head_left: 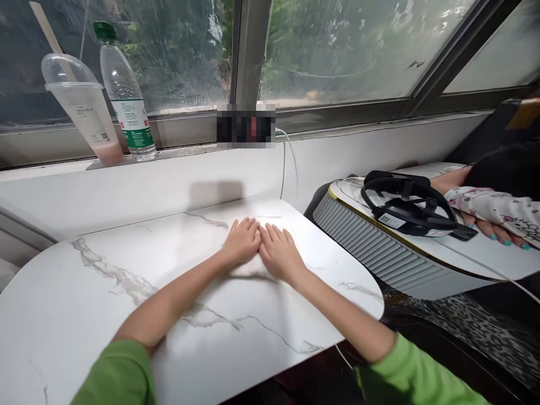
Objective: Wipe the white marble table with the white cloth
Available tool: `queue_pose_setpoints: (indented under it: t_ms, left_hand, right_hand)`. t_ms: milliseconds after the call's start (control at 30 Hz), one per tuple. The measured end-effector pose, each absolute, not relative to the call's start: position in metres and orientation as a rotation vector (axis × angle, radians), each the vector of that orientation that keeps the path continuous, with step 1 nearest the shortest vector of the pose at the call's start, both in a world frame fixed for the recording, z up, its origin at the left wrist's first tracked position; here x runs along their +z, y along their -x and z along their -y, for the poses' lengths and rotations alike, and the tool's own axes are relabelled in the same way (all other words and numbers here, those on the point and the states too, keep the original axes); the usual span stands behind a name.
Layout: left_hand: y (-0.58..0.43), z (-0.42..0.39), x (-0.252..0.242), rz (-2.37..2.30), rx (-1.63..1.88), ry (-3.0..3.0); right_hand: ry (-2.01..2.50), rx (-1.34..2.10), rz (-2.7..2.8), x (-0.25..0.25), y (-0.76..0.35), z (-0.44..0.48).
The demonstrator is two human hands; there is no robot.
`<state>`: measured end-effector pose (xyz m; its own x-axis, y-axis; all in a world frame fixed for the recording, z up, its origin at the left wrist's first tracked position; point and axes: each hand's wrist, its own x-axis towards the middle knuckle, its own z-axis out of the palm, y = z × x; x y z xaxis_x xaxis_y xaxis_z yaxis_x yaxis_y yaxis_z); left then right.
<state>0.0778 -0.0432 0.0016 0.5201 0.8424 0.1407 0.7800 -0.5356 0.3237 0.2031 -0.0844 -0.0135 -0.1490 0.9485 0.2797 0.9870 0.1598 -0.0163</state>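
My left hand point(241, 242) and my right hand point(279, 251) lie palm down, side by side, on the white marble-patterned table point(126, 292). The two hands touch along the index fingers. The fingers are stretched out flat and close together, pointing toward the window. Neither hand holds anything. Green sleeves cover both upper arms at the bottom of the view.
On the window sill stand a clear plastic cup point(84, 109) with a pink drink and a water bottle point(126, 95). To the right a second white table point(422, 247) carries a black headset point(411, 208). Another person's hand point(485, 225) with teal nails rests there.
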Motion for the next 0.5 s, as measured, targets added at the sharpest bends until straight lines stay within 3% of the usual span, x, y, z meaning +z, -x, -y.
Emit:
queue_pose_setpoints:
  t_ms: [267,500]
  left_hand:
    - [-0.007,0.183,0.011,-1.278,0.321,-2.649]
    - [0.029,0.166,0.008,-1.505,0.234,-2.617]
  right_hand:
    - [1.446,-0.256,2.287,-0.022,-0.153,0.223]
    - [1.243,0.061,2.551,0.001,-0.133,0.174]
